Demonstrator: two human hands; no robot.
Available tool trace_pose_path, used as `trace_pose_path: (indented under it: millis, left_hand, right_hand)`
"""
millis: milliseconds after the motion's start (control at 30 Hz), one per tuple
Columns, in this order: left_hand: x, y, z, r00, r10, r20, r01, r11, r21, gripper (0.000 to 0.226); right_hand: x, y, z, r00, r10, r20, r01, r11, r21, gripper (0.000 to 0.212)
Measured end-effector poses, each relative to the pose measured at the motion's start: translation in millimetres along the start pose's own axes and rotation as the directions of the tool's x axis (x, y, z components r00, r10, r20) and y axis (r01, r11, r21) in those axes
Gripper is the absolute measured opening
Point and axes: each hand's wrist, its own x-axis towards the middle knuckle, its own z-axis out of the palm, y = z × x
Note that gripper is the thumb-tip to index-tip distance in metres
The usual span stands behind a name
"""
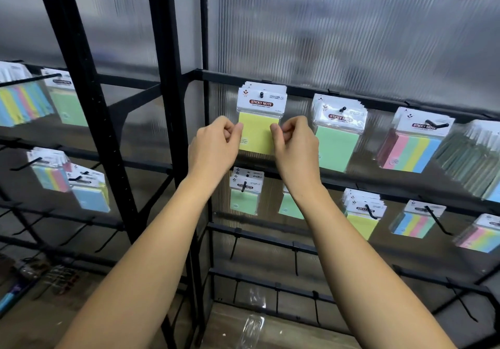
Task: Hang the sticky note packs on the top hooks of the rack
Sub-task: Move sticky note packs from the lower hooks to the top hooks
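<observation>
A yellow sticky note pack (256, 134) hangs at the front of a small stack on a top hook (261, 95) of the black rack (338, 92). My left hand (215, 147) pinches the pack's left edge and my right hand (293, 145) pinches its right edge. The hook's tip pokes through the hole in the white header card. A green pack (335, 142) hangs on the hook to the right, and a multicolour pack (414, 145) beyond that.
Lower rails carry more green, yellow and multicolour packs (244, 194), plus several bare hooks (234, 245). A second rack (62, 96) on the left holds further packs. A clear plastic wrapper (251, 327) lies on the floor below.
</observation>
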Motion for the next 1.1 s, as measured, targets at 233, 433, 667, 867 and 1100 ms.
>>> trace_pose_path:
  millis: [233,433,667,867,1100]
  left_hand:
    - [18,7,16,1.000,-0.001,-0.016,0.001,1.000,0.028,0.035]
    - [26,8,27,1.000,-0.023,0.005,0.023,0.999,0.024,0.034]
    - [7,3,31,1.000,-0.008,0.019,0.007,0.999,0.038,0.033]
    - [-32,-18,42,0.995,-0.016,0.102,0.008,0.997,0.082,0.031]
    - [-83,-63,73,0.951,-0.135,0.279,0.088,0.981,0.175,0.024]
  right_hand:
    - [14,4,9,1.000,0.020,0.020,-0.019,1.000,-0.008,0.024]
    - [24,7,14,0.997,0.076,0.023,-0.075,0.996,-0.041,0.025]
    - [8,8,10,0.996,0.066,0.063,-0.065,0.998,-0.017,0.027]
    - [-37,23,6,0.979,0.128,0.156,-0.127,0.992,-0.020,0.028]
    - [-93,74,9,0.916,0.282,0.286,-0.243,0.956,-0.162,0.031]
